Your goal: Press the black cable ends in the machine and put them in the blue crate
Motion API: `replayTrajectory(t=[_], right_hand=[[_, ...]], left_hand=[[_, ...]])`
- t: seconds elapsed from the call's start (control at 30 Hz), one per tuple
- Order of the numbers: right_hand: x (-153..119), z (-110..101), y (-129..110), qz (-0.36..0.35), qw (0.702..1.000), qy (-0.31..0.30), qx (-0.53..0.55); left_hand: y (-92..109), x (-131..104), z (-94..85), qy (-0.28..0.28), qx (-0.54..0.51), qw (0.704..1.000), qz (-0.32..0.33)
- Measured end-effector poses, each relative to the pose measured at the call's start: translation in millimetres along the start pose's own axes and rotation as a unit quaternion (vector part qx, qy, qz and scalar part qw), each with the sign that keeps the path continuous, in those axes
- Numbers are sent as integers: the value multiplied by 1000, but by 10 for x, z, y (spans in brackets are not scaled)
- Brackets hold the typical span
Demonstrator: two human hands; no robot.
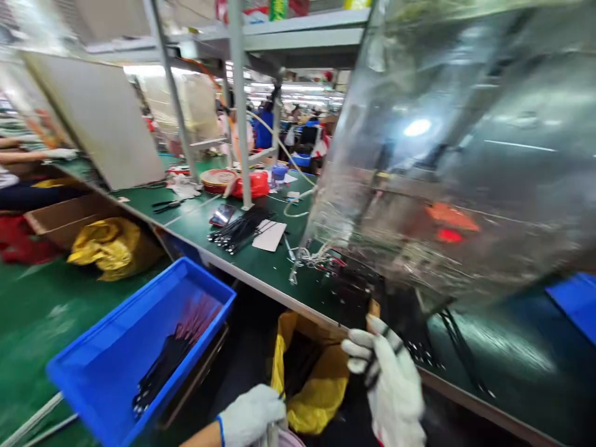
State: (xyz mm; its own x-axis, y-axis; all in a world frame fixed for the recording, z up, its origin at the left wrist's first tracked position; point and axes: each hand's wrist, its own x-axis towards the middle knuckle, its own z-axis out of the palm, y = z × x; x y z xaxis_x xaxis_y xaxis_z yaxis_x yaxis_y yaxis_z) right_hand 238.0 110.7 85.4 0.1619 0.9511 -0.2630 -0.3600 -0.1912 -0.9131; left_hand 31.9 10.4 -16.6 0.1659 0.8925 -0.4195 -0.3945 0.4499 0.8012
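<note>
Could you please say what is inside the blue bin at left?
The blue bin holds a bundle of thin dark strands, pale-tipped at one end, reddish at the other; anything underneath is covered.

A factory workshop; bundled black cables point(242, 230) lie on a long green worktop point(198, 234). Strip lights point(302, 89) and people point(264, 128) show behind.

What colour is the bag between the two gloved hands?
Yellow; the bag shows best in the head view, the only one.

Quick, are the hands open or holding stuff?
Left hand: fingers curled; can't tell if it holds anything.
Right hand: fingers bent among black strands; grip too blurred.
</note>
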Motion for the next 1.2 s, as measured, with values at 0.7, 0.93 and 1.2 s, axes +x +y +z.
replayTrajectory(t=[0.7,0.93,1.2], right_hand=[[402,321,144,216,960,-159,84],[482,313,101,191,968,-149,64],[607,417,53,182,968,-153,79]], left_hand=[[708,256,831,-45,-303,948,-88],[689,342,802,12,-295,953,-63],[570,304,591,51,-288,953,-74]])
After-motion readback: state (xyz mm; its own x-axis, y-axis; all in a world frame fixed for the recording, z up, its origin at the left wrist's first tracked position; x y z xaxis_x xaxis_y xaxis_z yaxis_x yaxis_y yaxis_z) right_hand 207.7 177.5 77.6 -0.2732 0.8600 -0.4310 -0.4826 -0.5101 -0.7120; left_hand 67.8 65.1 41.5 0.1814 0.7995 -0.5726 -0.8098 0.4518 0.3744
